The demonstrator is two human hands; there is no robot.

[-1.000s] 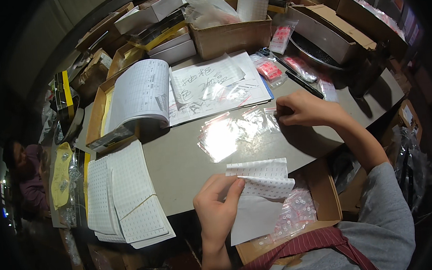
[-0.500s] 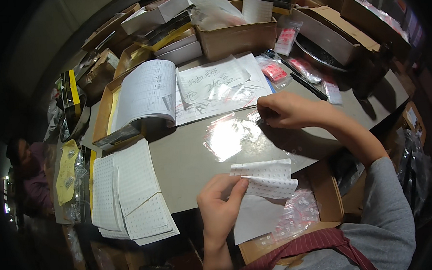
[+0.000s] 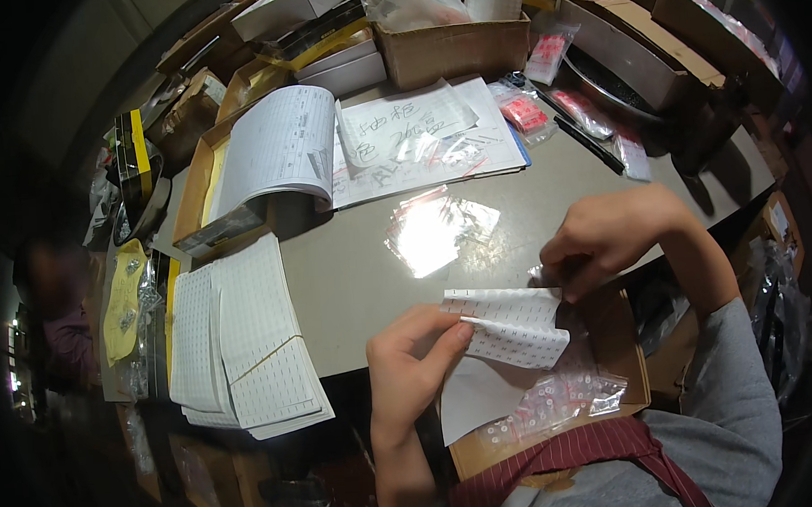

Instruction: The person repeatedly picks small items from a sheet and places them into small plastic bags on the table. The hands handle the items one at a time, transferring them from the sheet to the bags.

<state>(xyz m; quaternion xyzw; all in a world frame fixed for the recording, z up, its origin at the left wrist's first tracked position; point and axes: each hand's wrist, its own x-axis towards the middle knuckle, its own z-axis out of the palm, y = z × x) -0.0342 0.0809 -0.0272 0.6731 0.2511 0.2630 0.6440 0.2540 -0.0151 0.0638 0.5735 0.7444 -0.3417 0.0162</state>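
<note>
Basically, left hand [image 3: 410, 368] pinches the folded printed sheet [image 3: 521, 342] over the open box [image 3: 635, 350]; right hand [image 3: 612, 233] curled by sheet's right edge, grip contents can't tell. Best hold sheet steady, thumb off printed rows.

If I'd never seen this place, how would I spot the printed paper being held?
Find the grey table, then its near edge, where an open cardboard box holds clear bags. Over that box, the left hand pinches the printed paper, white with rows of little marks. Unlike the banded paper stack further left, it is bent and held up.
</note>
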